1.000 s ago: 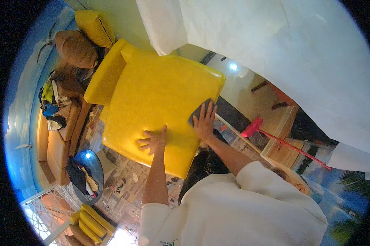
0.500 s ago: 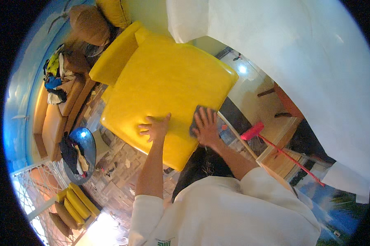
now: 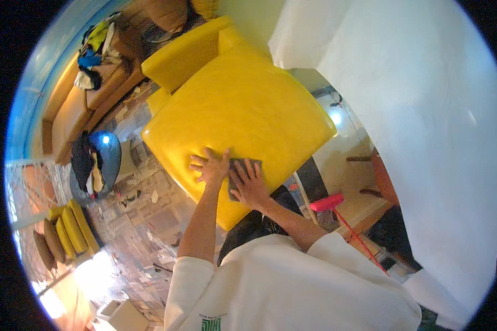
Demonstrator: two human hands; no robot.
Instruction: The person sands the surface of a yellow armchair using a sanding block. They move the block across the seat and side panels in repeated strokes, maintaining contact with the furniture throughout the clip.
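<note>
A padded yellow seat (image 3: 243, 110), part of an armchair or sofa with a yellow back or arm (image 3: 182, 55) on its far left, lies before me. My left hand (image 3: 211, 168) rests on its near part, fingers spread and nothing in it. Just beside it, my right hand (image 3: 248, 185) presses a dark grey folded cloth or pad (image 3: 233, 185) flat against the yellow surface. The fingers lie over the cloth, and its edges show around them. The cloth's underside is hidden.
To the right, a pink-headed tool (image 3: 326, 202) with a red handle lies near a large white drape (image 3: 425, 110). A glass table (image 3: 110, 160) stands at left, before a brown sofa (image 3: 72, 118) with clothes. A small yellow sofa (image 3: 72, 229) and white bin (image 3: 116, 314) sit lower left.
My right hand has slid the cloth left across the seat, from its right edge to beside my left hand. The left hand stays on the seat while the view has shifted.
</note>
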